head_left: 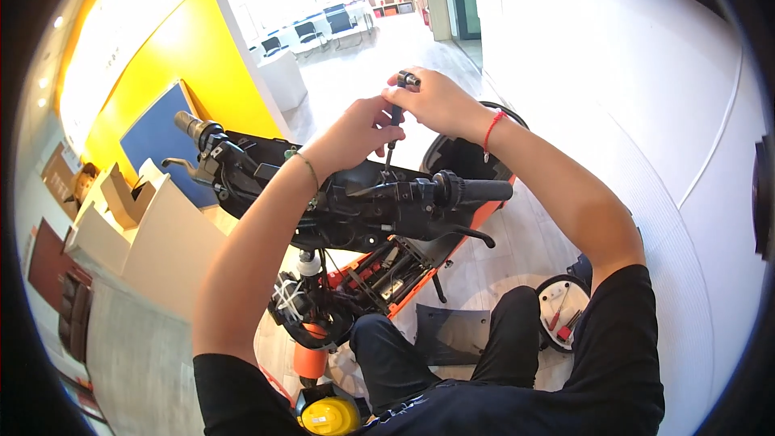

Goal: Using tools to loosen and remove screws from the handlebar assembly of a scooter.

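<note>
Both my hands hold a black hand driver (395, 115) upright over the middle of a scooter's handlebar (395, 194). A short crosspiece with a metal end sits at its top. My left hand (362, 131) is closed about the driver's shaft, thumb and fingers on either side. My right hand (436, 101) grips it at the top by the crosspiece, palm side mostly hidden. The thin lower shaft runs down to the black clamp area of the handlebar; its tip cannot be made out clearly. Dark grips and brake levers are at the handlebar's two ends.
Below the handlebar is the scooter's orange and black body (395, 274) with exposed wires. A round tray (575, 303) with red-handled tools lies at right. A yellow hard hat (329, 416) sits near my legs. Cardboard boxes (125, 198) and a blue board (165, 141) stand left.
</note>
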